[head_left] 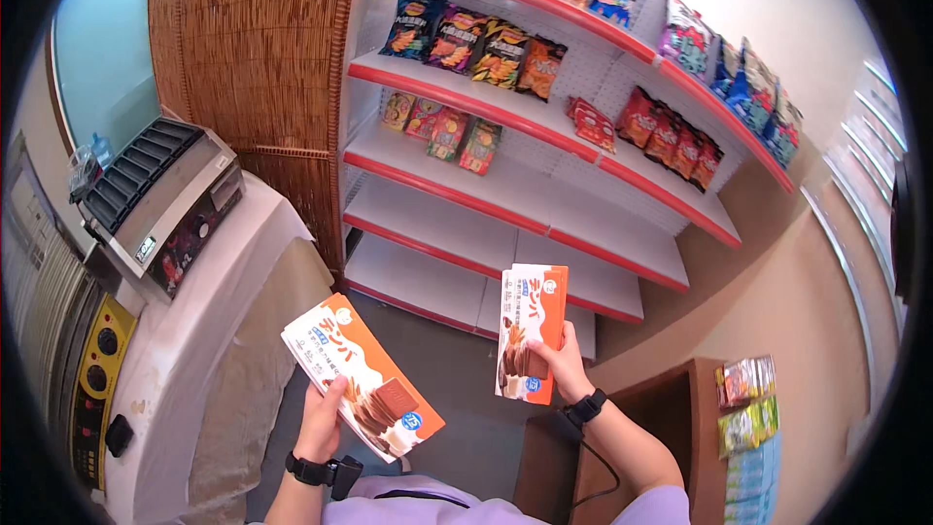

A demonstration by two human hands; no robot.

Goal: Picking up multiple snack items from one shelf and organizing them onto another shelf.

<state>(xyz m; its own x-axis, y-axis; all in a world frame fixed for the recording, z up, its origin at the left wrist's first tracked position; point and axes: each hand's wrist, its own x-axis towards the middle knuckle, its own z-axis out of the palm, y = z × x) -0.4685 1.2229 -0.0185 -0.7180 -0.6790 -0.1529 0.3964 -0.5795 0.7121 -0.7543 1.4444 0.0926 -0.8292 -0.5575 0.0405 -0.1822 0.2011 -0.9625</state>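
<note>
My left hand (326, 413) grips an orange-and-white snack box (374, 384) low in the middle of the head view, thumb across its front and tilted toward the upper left. A second, similar box (520, 316) is upright in my right hand (567, 369), with my thumb over its front. Both boxes show pictures of biscuits and seem to have another box or edge stacked behind. Black bands with a cable are on my wrists.
Ahead stands a red-edged white shelving unit (442, 185) holding snack bags and small packets beside a wicker screen (243, 49). Left are a metal cooking machine (170, 209) on a white-covered table (228, 258) and a yellow appliance (97, 379). Right is a wooden cabinet (700, 403) with packages.
</note>
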